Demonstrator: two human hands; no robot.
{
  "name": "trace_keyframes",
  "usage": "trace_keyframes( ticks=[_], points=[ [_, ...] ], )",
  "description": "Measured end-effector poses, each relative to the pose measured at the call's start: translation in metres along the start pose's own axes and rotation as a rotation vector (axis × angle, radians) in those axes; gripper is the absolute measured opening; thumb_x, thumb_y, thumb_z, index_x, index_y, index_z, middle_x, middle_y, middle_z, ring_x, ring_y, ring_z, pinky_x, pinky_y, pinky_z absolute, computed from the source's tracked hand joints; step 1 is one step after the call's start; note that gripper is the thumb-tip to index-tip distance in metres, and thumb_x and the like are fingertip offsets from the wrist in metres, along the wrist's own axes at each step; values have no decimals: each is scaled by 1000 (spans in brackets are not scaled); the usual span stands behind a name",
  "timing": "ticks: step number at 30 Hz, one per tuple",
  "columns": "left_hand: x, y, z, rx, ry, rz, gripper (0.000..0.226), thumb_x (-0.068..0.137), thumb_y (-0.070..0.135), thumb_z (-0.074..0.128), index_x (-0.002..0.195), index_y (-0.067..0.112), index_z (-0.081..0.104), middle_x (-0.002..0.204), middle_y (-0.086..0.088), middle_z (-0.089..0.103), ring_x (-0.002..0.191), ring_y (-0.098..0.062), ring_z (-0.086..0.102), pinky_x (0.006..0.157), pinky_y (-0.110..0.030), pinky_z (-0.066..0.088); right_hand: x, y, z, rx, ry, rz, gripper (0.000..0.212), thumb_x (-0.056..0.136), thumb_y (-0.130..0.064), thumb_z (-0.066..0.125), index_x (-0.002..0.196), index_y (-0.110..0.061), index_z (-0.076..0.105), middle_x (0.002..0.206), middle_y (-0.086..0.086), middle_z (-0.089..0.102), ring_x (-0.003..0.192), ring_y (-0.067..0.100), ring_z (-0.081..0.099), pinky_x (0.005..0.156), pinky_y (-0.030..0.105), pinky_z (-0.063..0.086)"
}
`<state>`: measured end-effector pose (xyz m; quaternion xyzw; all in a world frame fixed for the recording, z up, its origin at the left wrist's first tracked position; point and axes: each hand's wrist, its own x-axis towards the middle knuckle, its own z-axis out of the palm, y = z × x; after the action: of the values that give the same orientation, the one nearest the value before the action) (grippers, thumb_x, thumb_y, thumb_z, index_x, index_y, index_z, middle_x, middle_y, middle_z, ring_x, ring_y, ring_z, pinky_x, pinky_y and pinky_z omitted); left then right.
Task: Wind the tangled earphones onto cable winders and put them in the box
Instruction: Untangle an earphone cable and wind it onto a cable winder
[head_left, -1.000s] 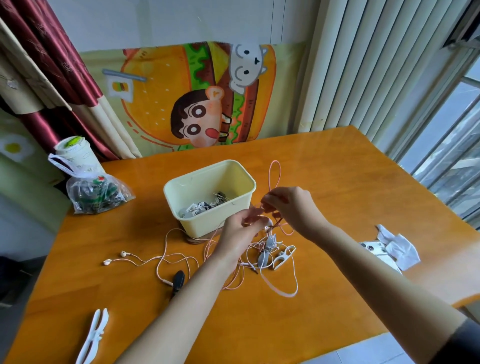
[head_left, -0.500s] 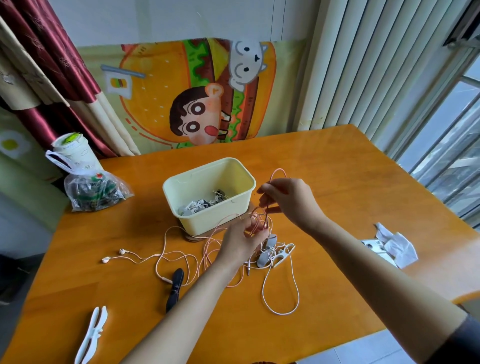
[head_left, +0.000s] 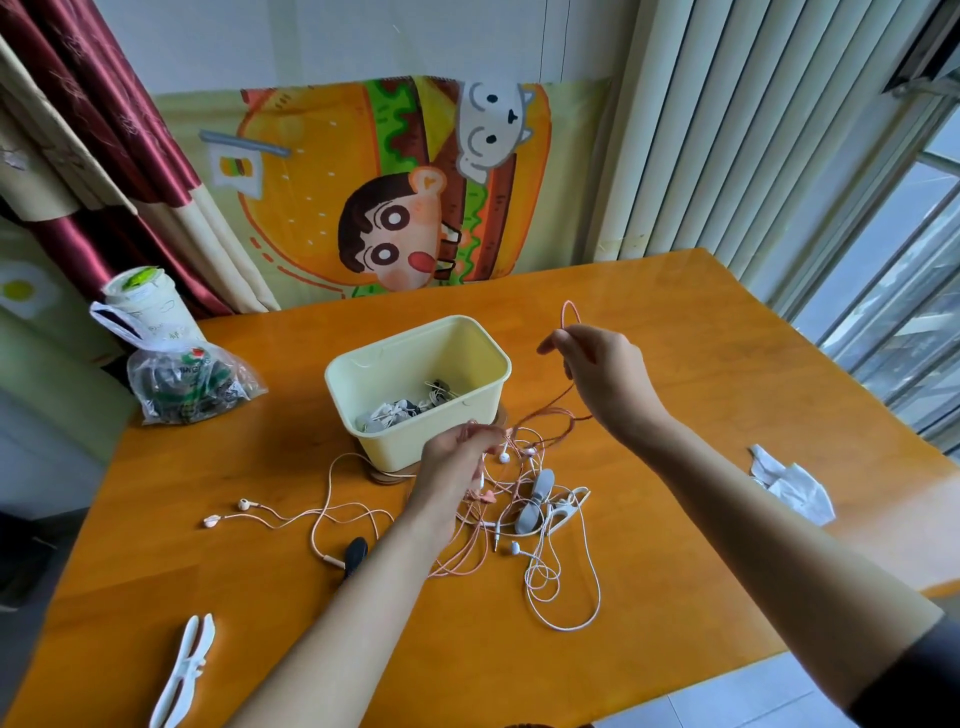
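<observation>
Covering most of the view, an orange wooden bench is being looked down on by the head camera. A pale yellow box is standing near its middle on a round wooden coaster; wound earphones are lying on the box floor. A clear plastic bag is sitting at the far left edge, with a paper cup behind it. Crumpled white paper is lying near the right edge.

The right hand is being held raised, right of the box. Its grip is being closed as a thumb-and-fingertip pinch on a pink cable; a small loop is standing up above the fingers, and the cable is running down and left toward the other hand.

The left hand is being held low, just in front of the box's near wall. Its fingers are being curled, with the grip closed on pink cable strands at the top of the tangled earphones.

That tangle of pink and white cables is lying on the bench in front of the box, outside it. A white cable is trailing in loops toward the near edge. A grey winder and a white winder are lying among the cables. A black winder is lying beside the left forearm. A second white winder is lying alone at the near left corner. Two pink earbuds are resting left of the tangle.
</observation>
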<state>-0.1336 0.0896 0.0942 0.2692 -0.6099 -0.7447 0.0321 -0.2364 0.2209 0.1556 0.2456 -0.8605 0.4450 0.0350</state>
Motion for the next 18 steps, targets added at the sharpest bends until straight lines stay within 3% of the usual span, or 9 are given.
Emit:
trace_keyframes(
  ticks=[3, 6, 13, 18],
  points=[
    [7, 3, -13, 45, 21, -40, 13, 87, 13, 62, 75, 12, 57, 62, 1, 45, 51, -9, 33, 48, -18, 30, 3, 7, -4, -54, 3, 32, 27, 99, -29, 42, 92, -17, 66, 56, -5, 46, 49, 11, 39, 48, 27, 31],
    [13, -1, -24, 81, 53, -66, 8, 90, 11, 58, 83, 9, 59, 67, -1, 46, 54, -9, 36, 47, -19, 31, 4, 17, -8, -108, -51, 73, 29, 99, -28, 41, 94, -15, 67, 57, -1, 47, 50, 14, 40, 52, 31, 32],
    [1, 6, 4, -19, -124, -14, 19, 94, 23, 57, 100, 11, 70, 75, 1, 59, 61, -7, 43, 52, -18, 32, -22, 15, 13, -194, -506, -26, 29, 99, -27, 44, 86, -16, 67, 58, -7, 51, 49, 9, 44, 47, 18, 33],
    [1, 4, 6, -32, -8, 66, 17, 95, 12, 53, 88, 11, 68, 70, 2, 59, 56, -5, 39, 48, -13, 32, -40, 27, 22, -141, -608, -4, 31, 99, -27, 44, 85, -13, 68, 59, -11, 52, 46, -2, 46, 49, 12, 35]
  ],
)
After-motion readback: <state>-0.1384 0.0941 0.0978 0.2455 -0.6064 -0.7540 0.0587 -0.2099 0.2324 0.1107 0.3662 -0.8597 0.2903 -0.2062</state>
